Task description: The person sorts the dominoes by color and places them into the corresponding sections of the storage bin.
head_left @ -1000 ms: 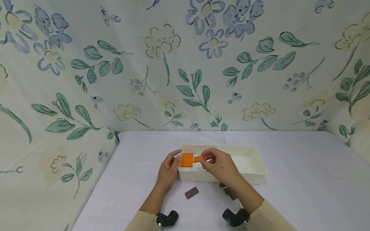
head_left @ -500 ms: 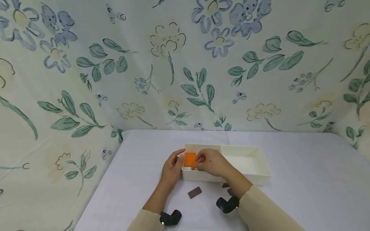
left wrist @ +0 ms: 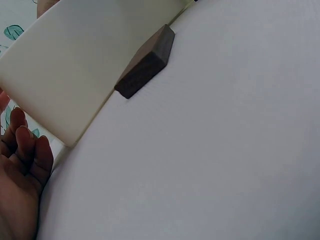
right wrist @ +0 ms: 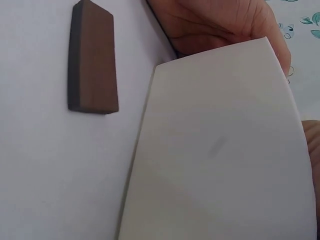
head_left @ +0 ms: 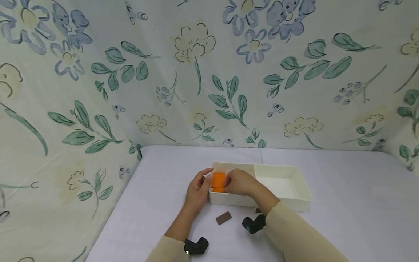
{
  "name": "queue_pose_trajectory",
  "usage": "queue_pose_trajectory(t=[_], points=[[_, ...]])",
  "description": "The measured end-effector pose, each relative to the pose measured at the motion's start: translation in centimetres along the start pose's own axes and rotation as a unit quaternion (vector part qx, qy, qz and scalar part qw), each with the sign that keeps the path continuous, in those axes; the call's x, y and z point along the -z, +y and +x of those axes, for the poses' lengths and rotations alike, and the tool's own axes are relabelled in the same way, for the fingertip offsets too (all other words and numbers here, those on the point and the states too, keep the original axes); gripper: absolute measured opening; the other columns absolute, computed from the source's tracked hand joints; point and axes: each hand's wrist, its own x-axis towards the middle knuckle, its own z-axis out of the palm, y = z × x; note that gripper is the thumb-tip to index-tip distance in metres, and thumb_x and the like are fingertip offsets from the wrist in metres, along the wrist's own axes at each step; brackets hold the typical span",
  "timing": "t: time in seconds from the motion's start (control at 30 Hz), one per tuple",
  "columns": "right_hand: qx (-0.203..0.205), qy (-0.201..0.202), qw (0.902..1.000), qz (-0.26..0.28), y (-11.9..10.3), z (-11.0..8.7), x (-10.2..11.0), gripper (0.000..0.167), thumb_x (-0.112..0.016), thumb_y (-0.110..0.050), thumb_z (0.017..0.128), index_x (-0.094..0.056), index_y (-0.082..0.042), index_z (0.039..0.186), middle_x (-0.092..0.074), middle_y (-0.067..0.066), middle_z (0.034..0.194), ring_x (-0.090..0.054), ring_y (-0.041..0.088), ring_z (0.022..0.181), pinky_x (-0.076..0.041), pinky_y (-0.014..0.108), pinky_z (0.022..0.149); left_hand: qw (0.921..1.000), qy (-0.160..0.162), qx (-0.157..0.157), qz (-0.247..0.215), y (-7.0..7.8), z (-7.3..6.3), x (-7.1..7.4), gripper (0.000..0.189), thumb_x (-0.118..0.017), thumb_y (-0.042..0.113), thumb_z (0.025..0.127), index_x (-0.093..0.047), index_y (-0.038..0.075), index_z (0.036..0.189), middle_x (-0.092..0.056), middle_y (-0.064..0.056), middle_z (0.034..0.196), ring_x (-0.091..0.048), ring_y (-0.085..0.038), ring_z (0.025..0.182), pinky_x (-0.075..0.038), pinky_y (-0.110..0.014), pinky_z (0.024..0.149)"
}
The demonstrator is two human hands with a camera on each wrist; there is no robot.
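A long white divided box [head_left: 235, 199] stands on the table. Orange blocks [head_left: 218, 179] lie side by side at the left end of its left compartment. In front of them, along the near wall, lies another orange block [head_left: 217, 190]. My right hand [head_left: 240, 182] reaches into that compartment with bent fingers at this block's right end; its fingertips are partly hidden. My left hand [head_left: 197, 191] holds the box's left end, thumb at the rim. The left wrist view shows several of its fingers [left wrist: 25, 142] curled beside the box's corner.
A dark brown block [head_left: 223, 218] lies on the white cloth before the box. Part of another brown block [head_left: 258, 210] shows by the right wrist. The box's right compartment [head_left: 278, 182] lies past the divider. Floral cloth [head_left: 196, 72] hangs behind the table.
My right hand has moved left and down into the compartment. The orange block it carried has turned and now lies along the near wall. The left hand stays at the box's end.
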Motion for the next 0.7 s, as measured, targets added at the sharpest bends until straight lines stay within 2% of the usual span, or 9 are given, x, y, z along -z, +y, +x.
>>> queue_pose_trajectory(t=[0.23,0.7], points=[[0.007,-0.006,0.9997,-0.022,-0.21,0.74,-0.39,0.009,-0.08,-0.011,0.083,-0.072,-0.01,0.081,-0.067,0.001,0.08,-0.055,0.018,0.074,-0.051,0.03,0.07,1.0,0.0,-0.002,0.001,-0.09,0.09,0.02,0.029,-0.058,0.038,0.103,-0.066,0.034,0.131,-0.05,0.001,0.083,-0.048,-0.014,0.074,-0.04,-0.022,0.063],[-0.011,0.005,0.9999,-0.005,0.04,1.03,-0.73,0.013,-0.082,-0.013,0.081,-0.071,-0.012,0.086,-0.067,0.003,0.089,-0.056,0.02,0.078,-0.049,0.031,0.07,1.0,0.002,-0.001,-0.001,-0.36,0.21,-0.02,0.029,-0.059,0.036,0.103,-0.067,0.034,0.13,-0.049,0.0,0.082,-0.048,-0.014,0.073,-0.039,-0.021,0.061]])
